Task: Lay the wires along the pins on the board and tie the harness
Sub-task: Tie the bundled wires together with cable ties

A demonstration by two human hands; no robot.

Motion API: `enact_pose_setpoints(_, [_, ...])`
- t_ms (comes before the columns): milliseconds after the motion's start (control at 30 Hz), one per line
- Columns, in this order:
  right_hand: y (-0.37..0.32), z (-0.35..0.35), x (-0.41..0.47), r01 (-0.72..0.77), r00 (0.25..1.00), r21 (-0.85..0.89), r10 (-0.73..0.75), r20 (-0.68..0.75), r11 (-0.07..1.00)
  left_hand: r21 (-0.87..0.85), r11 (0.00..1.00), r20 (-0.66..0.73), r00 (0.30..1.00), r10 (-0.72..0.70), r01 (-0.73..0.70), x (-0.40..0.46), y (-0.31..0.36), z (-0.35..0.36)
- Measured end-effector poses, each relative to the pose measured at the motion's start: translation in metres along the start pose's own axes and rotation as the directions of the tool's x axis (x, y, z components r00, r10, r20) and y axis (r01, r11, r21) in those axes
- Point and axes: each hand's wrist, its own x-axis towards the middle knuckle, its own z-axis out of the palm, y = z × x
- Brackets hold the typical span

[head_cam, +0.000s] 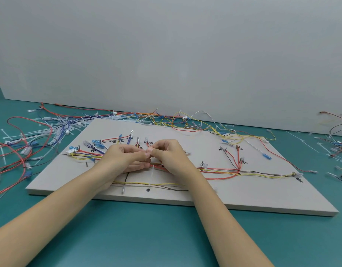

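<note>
A pale grey harness board lies on the teal table. Red, yellow, brown and blue wires run across it between dark pins. My left hand and my right hand meet over the wire bundle at the board's middle, fingers curled, thumbs nearly touching. A white cable tie hangs down from the bundle just below my hands; what exactly each fingertip pinches is hidden. Another white tie wraps the yellow and brown wires nearer the front edge.
Loose red and blue wires and a heap of white cable ties lie left of the board. More yellow and red wires pile behind it against the grey wall. Scattered ties and wires sit at right.
</note>
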Motion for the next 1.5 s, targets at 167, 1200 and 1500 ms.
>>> enact_pose_setpoints(167, [-0.002, 0.002, -0.002, 0.047, 0.999, -0.135, -0.048, -0.004, 0.99, -0.009, 1.0, 0.01, 1.0, 0.019, -0.018, -0.001, -0.001, -0.001])
enact_pose_setpoints(1200, [-0.005, 0.008, -0.004, 0.071, 0.995, -0.083, -0.076, -0.059, 0.994, 0.35, 0.923, -0.069, 0.979, 0.194, -0.158, 0.005, -0.008, -0.003])
enact_pose_setpoints(1500, [-0.019, 0.007, -0.006, 0.121, 0.99, 0.048, -0.117, -0.084, 0.991, 0.566, 0.801, -0.029, 0.967, 0.255, -0.194, 0.007, -0.01, -0.003])
